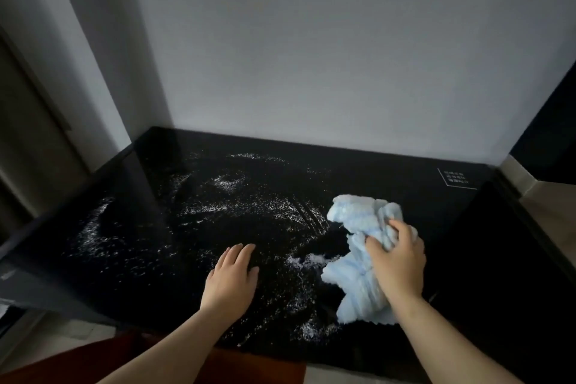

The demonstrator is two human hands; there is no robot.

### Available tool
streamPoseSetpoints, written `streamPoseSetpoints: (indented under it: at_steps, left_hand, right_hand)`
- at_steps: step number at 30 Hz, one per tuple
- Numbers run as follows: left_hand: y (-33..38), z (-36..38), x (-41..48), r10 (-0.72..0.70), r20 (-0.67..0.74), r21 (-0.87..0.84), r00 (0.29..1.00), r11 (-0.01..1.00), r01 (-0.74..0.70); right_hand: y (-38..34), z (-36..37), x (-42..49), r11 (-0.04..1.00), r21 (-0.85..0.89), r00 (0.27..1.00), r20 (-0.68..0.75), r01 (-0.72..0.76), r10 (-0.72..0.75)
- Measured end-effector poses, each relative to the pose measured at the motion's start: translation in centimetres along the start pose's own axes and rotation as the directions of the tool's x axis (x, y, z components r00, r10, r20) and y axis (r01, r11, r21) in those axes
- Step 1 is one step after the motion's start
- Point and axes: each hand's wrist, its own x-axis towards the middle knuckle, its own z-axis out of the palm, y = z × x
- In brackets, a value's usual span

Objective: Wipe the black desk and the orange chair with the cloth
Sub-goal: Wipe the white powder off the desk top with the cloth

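1. The black desk (pixel 389 171) is filling the lower half of the head view, pushed into a corner of pale wall (pixel 311 40). White speckled residue (pixel 199 212) is spreading across its left and middle, while the far right is looking darker and cleaner.
2. The orange chair (pixel 131 362) is showing only as a reddish strip at the bottom edge, under the left forearm; most of it is being cut off, so its shape cannot be told.
3. The cloth (pixel 358 277), pale blue and bunched, is lying on the right part of the desk, its long axis running roughly from near edge to far.
4. The right hand (pixel 397 262) is pressing down on the cloth, its grip closing over a bunch of fabric with curled fingers. The left hand (pixel 232 277) is resting flat on the desk, fingers straight and gripping nothing, well apart from the cloth.
5. The unwiped residue is lying to the left of the right hand and beyond it, so I judge the coming stroke is calling for a leftward sweep; the left hand is sitting in that path and may need lifting.
6. A small white printed label (pixel 455 178) at the far right corner is too blurred to read. How wet the cloth is cannot be told.
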Motion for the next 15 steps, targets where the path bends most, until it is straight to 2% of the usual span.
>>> streamPoseSetpoints:
  at_steps: [3, 5, 7, 9, 10, 11, 13, 15]
  left_hand:
    - [1.7, -1.5, -0.6, 0.055, -0.04, -0.229, 0.998, 0.971, -0.063]
    - [3.5, -3.0, -0.9, 0.102, -0.061, -0.401, 0.993, 0.908, -0.118]
    - [5.3, -4.5, -1.6, 0.123, -0.004, -0.623, 0.992, 0.776, -0.098]
    - [6.1, -5.4, -2.1, 0.112, 0.058, -0.808, 0.992, 0.589, -0.02]
    - [6.0, -5.6, -2.1, 0.066, 0.029, -0.846, 0.997, 0.533, -0.011]
    - [5.6, -5.5, -1.9, -0.007, -0.033, -0.854, 0.999, 0.519, -0.025]
    - [3.9, -4.9, -1.7, -0.197, -0.125, -0.803, 0.972, 0.596, 0.018]
    - [2.0, -3.7, -2.0, -0.351, -0.118, -0.73, 0.929, 0.665, 0.158]
  right_hand:
    - [-2.1, -0.6, -1.2, 0.98, 0.19, 0.997, -0.024, -0.061, 0.067]
    - [-3.8, -0.3, -2.2, 0.953, 0.295, 0.998, 0.012, -0.07, 0.069]
    - [-5.6, 0.4, -3.4, 0.922, 0.38, 0.992, 0.118, -0.077, 0.034]
    - [-7.3, 0.9, -5.0, 0.921, 0.388, 0.976, 0.21, -0.029, -0.058]
    - [-8.0, 1.2, -5.8, 0.94, 0.34, 0.971, 0.213, 0.032, -0.111]
    - [-8.3, 1.8, -6.5, 0.964, 0.237, 0.966, 0.199, 0.118, -0.167]
    - [-8.2, 3.2, -8.4, 0.956, -0.078, 0.931, 0.263, 0.281, -0.252]
    - [-7.1, 5.1, -11.0, 0.861, -0.319, 0.855, 0.47, 0.397, -0.22]
